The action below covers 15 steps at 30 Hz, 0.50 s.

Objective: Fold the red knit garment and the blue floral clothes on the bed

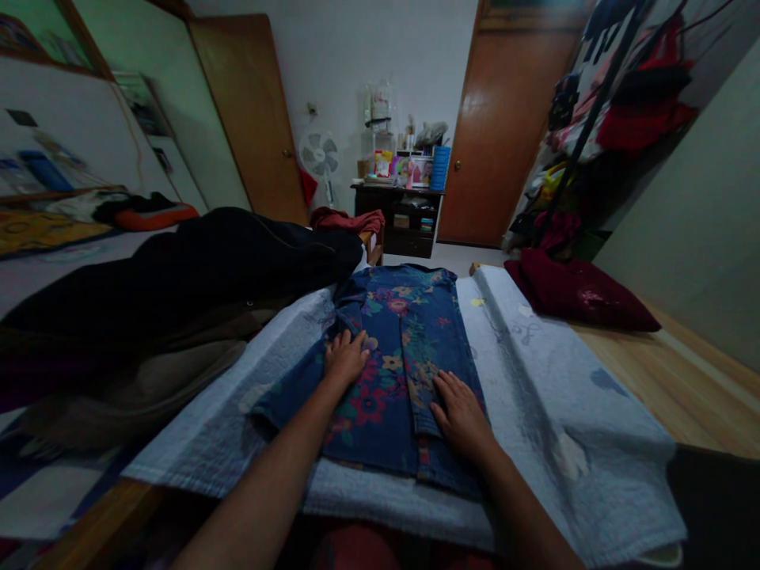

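We rest our left hand [346,358] and right hand [464,413] on the garment [389,376], fingers loosely spread. It lies on the cloth [528,372] near its front edge, with room rightward; clothes [237,265] crowd the left.

No words or numbers are showing legibly; faint script-like marks [525,334] are lying on the pale cloth [537,388] right of the floral garment [383,396], blurring beyond reading
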Tool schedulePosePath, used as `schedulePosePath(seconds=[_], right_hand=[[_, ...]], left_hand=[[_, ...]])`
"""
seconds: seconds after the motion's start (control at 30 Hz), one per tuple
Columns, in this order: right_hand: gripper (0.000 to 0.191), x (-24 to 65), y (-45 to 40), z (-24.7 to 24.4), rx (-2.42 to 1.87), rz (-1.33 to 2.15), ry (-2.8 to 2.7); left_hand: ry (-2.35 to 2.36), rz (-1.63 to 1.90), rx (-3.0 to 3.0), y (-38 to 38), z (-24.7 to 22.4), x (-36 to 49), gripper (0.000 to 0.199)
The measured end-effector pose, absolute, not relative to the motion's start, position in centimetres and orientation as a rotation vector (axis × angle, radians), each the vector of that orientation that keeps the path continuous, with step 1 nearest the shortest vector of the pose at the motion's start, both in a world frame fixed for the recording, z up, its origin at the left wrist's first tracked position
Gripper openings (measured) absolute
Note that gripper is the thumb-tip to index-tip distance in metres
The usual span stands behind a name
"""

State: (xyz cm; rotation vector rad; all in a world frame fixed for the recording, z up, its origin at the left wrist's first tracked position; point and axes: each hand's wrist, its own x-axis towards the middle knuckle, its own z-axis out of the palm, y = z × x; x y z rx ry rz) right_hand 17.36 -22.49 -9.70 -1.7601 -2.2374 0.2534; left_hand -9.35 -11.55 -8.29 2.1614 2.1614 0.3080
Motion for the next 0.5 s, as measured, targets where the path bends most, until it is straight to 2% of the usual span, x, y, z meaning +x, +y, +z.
schedulePosePath(seconds=[0.13,0.3,0.4,0.5], right_hand=[[0.056,17.6,-22.2,-8.2,-1.749,0.345,-2.277],[0.04,17.4,-19.6,-5.0,-1.638,0.643,-2.151],[0.047,16.5,-16.8,-4.6,-1.5,0.762,-1.939],[0.056,15.1,-13.9,-5.3,-1.598,0.682,-1.806]], left_hand=[[2.111,0.406,2.203,-11.5,-7.4,-8.8,0.051],[1.764,0.687,2.175,-12.5,-5.2,-5.4,0.051],[1.434,0.821,2.088,-13.8,-5.1,-2.8,0.059],[1.24,0.777,2.024,-15.1,-6.0,-1.6,0.066]])
